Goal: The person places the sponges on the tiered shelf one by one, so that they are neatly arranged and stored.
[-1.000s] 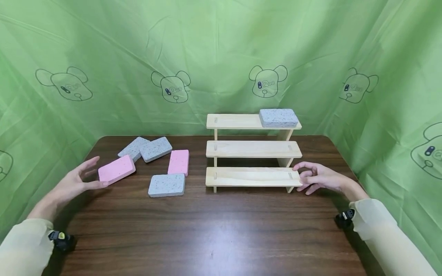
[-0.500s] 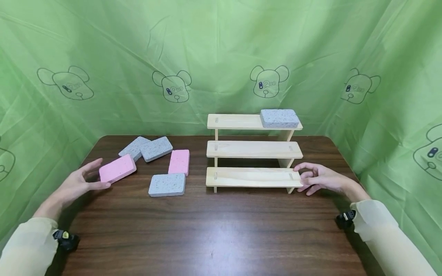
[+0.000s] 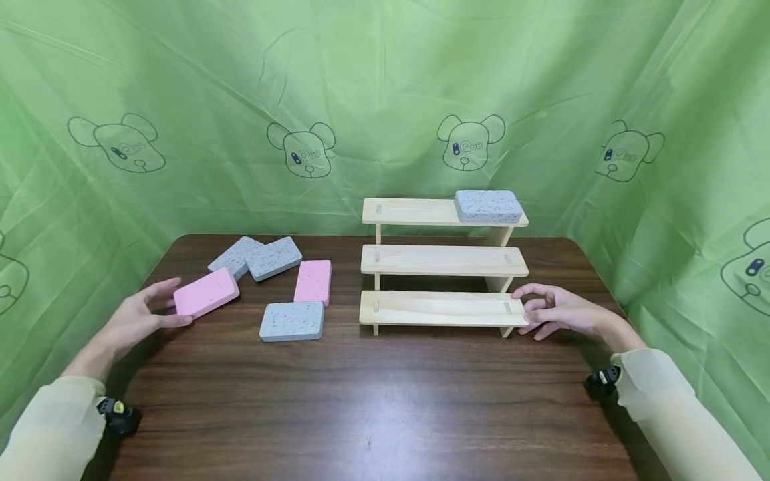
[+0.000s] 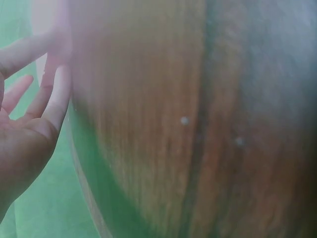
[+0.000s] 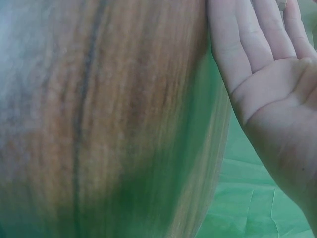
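Observation:
In the head view, my left hand (image 3: 129, 326) is at the near-left end of a pink sponge (image 3: 206, 292). The thumb lies at its front corner and the fingers behind, pinching that end. The left wrist view shows this pink sponge (image 4: 48, 17) only in part, blurred. The sponge lies tilted, touching a grey speckled sponge (image 3: 233, 255). My right hand (image 3: 562, 310) holds the right end of the bottom step of a three-tier wooden shelf (image 3: 442, 308), index finger at the back corner and thumb at the front. In the right wrist view the fingertips are cut off.
Another grey sponge (image 3: 273, 258) overlaps the first. A pink sponge (image 3: 313, 281) stands beside a nearer grey sponge (image 3: 291, 321). One grey sponge (image 3: 488, 206) rests on the top step's right end. The brown table (image 3: 361, 401) is bounded by green cloth (image 3: 373, 87).
My left hand has moved slightly right, further onto the end of the pink sponge. The right hand stays at the shelf. The whole head view has shifted a little.

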### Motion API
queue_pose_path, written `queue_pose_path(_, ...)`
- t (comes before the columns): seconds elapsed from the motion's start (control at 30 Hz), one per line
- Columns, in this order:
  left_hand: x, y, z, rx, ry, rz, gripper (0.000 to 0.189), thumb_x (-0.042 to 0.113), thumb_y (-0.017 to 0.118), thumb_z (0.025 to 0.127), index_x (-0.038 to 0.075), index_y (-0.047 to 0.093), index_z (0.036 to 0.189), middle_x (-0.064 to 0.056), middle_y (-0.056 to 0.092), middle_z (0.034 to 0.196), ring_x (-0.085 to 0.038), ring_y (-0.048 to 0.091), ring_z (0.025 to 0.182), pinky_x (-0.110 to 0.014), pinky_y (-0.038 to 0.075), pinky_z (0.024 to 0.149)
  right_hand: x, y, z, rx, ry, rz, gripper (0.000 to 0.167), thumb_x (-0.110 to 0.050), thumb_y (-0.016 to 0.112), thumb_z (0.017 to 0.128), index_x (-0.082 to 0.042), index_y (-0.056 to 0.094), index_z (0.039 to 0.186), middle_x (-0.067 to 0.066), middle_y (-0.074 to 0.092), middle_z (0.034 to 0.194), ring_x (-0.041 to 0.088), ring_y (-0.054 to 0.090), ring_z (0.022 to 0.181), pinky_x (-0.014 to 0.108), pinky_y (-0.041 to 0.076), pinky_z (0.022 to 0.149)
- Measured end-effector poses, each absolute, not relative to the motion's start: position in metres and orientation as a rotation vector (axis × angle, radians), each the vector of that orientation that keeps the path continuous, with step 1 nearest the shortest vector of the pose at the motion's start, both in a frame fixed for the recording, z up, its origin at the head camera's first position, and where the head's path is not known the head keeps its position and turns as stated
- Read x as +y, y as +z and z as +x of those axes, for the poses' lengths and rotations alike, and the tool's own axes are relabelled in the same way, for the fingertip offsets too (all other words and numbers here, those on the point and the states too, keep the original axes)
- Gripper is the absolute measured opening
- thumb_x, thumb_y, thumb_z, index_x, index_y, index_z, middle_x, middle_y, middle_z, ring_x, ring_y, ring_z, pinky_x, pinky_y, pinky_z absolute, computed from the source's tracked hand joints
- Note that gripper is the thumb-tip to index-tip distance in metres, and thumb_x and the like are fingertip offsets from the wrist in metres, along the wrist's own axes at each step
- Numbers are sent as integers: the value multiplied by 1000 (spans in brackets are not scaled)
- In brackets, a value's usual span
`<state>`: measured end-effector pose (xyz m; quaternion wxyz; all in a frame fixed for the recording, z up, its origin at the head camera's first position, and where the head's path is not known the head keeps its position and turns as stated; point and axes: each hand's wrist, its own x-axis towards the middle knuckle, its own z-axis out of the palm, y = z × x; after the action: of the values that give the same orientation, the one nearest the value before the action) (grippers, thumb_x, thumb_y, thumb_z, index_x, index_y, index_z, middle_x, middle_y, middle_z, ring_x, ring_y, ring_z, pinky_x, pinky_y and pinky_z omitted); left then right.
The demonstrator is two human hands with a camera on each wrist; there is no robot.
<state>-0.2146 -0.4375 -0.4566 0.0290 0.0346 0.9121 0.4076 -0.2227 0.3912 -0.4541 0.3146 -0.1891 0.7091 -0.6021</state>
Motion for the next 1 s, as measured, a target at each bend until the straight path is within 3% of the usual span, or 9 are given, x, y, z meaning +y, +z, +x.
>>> queue_pose_path(0.2, -438, -460, -217, 2784, 1283, 99, 99, 19, 85, 85, -5, 22, 158, -36, 38, 149, 17, 48, 99, -7, 43, 77, 391, -453, -222, 1865, -1588, -500, 41, 6, 50, 101, -11, 46, 138, 20, 69, 116, 44, 69, 102, 54, 60, 76)
queue_pose_path(0.47, -437, -460, -217, 2783, 1243, 24, 91, 26, 85, 85, -5, 34, 153, -37, 52, 137, 17, 52, 94, -9, 43, 74, 390, -451, -222, 1860, -1589, -492, 41, 5, 51, 100, -12, 47, 137, 19, 69, 116, 45, 69, 102, 53, 60, 76)
queue_pose_path(0.67, -434, -456, -216, 2792, 1247, -15, 91, 31, 86, 83, -1, 37, 153, -34, 53, 137, 17, 53, 93, -10, 43, 74, 390, -451, -223, 1852, -1592, -498, 42, 7, 51, 100, -11, 46, 138, 19, 69, 116, 44, 69, 103, 51, 60, 76)
queue_pose_path(0.87, -428, -454, -218, 2773, 1283, -21, 92, 35, 85, 84, 6, 36, 156, -24, 52, 142, 16, 52, 98, -10, 43, 76, 390, -451, -223, 1854, -1594, -499, 41, 5, 52, 100, -12, 47, 138, 18, 70, 116, 45, 69, 103, 51, 60, 76)
queue_pose_path(1.0, -424, -451, -219, 2764, 1316, -14, 91, 34, 86, 83, 7, 37, 156, -5, 58, 133, 15, 54, 99, -10, 43, 78, 390, -451, -223, 1854, -1589, -501, 41, 5, 53, 100, -12, 47, 138, 18, 70, 116, 45, 68, 103, 52, 60, 76)
